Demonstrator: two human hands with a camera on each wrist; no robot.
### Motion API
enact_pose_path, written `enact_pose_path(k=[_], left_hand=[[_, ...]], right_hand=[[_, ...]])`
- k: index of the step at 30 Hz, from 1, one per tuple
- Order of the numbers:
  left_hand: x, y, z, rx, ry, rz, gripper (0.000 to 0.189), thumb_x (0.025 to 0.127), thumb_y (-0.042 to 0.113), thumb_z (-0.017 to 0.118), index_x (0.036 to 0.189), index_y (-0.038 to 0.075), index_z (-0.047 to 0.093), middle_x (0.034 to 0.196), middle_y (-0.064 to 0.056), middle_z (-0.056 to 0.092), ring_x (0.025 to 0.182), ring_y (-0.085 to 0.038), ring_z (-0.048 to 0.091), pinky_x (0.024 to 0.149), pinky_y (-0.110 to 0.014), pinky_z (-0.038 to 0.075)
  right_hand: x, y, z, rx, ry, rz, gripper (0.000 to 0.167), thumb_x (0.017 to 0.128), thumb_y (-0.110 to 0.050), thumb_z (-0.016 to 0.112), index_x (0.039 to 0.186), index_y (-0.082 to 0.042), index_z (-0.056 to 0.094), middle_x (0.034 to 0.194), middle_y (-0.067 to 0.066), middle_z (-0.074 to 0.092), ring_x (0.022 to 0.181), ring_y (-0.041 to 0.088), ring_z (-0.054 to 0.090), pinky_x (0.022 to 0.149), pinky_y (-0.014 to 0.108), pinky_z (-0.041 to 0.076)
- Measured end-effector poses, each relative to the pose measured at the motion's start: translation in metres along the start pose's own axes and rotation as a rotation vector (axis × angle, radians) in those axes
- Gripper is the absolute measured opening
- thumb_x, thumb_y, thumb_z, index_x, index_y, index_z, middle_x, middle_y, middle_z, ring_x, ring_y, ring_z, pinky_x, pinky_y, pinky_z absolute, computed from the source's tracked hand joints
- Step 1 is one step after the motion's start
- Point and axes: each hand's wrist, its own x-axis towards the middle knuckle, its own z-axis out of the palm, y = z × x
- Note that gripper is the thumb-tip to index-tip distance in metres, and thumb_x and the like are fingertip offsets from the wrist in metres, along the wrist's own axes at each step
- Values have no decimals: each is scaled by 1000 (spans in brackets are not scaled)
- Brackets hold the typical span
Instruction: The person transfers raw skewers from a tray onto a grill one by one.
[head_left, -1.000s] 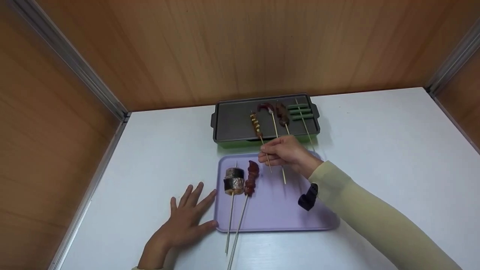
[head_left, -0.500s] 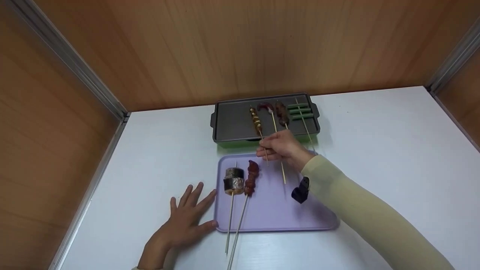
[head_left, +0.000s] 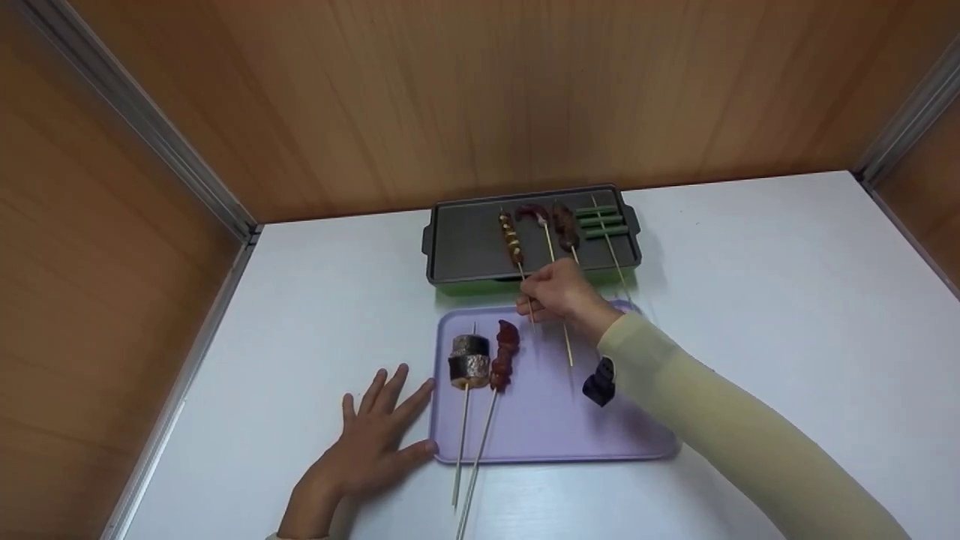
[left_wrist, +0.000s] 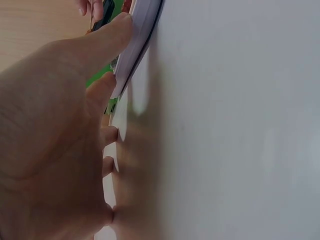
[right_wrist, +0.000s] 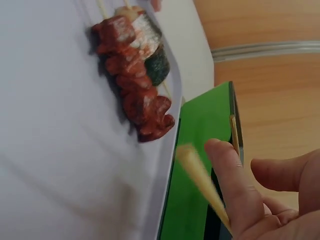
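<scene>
Skewer of yellow and brown pieces [head_left: 511, 238] is extending over the far black griddle [head_left: 465, 234], left of a curved red skewer [head_left: 534, 212], a brown skewer [head_left: 566, 228] and a green skewer [head_left: 602, 222]. The right hand [head_left: 564, 291] is holding the first one's stick between curled fingers and thumb, above the far edge of the purple tray [head_left: 555, 431]. The left hand [head_left: 375, 442] is resting on the worktop [head_left: 330, 300], fingers wide apart, thumb touching the tray's left edge. A black-wrapped skewer [head_left: 469, 361] and a lumpy red skewer [head_left: 505, 355] are lying on the tray, sticks overhanging its near edge.
</scene>
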Motion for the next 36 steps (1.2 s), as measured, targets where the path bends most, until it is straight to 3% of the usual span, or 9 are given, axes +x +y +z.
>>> enact_pose_path(k=[5,12,17,22,28,32,36], left_hand=[[1,0,-1,-8,-9,-1,74,91,61,55,154,30,32,163,-13,11,148,-40,-1,102,-77,-5],[1,-1,-1,-4,-13,-6,74,91,62,55,154,30,31,163,-12,10,148,-40,0,103,-77,-5],[1,-1,-1,-7,-14,-4,75,91,61,55,155,30,31,163,-12,11,148,-40,-1,103,-76,-5],[1,0,-2,0,-10,8,75,91,61,55,155,29,31,163,-13,11,148,-41,0,103,-77,-5],[1,0,-3,-3,-2,13,74,91,61,56,154,30,32,163,-12,12,148,-41,0,103,-77,-5],[1,-1,-1,2,-7,-4,75,91,63,54,155,33,29,164,-10,10,148,-38,-1,103,-77,-6],[1,-1,-1,0,-8,-14,74,91,64,54,154,34,30,164,-10,11,148,-39,0,103,-77,-5]], right_hand=[[-2,1,-1,-54,-3,-12,35,99,-3,49,130,13,54,103,23,70,84,22,71,74,33,59],[-5,0,-2,-104,-5,-21,31,96,-1,50,123,12,61,112,28,66,82,20,67,63,26,54],[-11,-2,-4,-201,3,-63,28,97,-4,51,116,10,66,115,24,65,89,21,66,72,29,56],[-22,-4,-12,-316,18,-137,34,96,-9,52,123,9,63,113,23,66,89,19,65,76,33,57],[-43,-1,-23,-227,-2,-172,34,98,-10,54,124,10,61,108,23,69,94,26,71,77,35,58],[-62,4,-20,-198,-49,-182,27,98,-11,57,116,8,66,92,18,73,80,22,73,69,32,59],[-83,14,-12,-206,-163,-195,20,97,-11,61,103,6,71,79,14,72,69,22,72,62,33,59]])
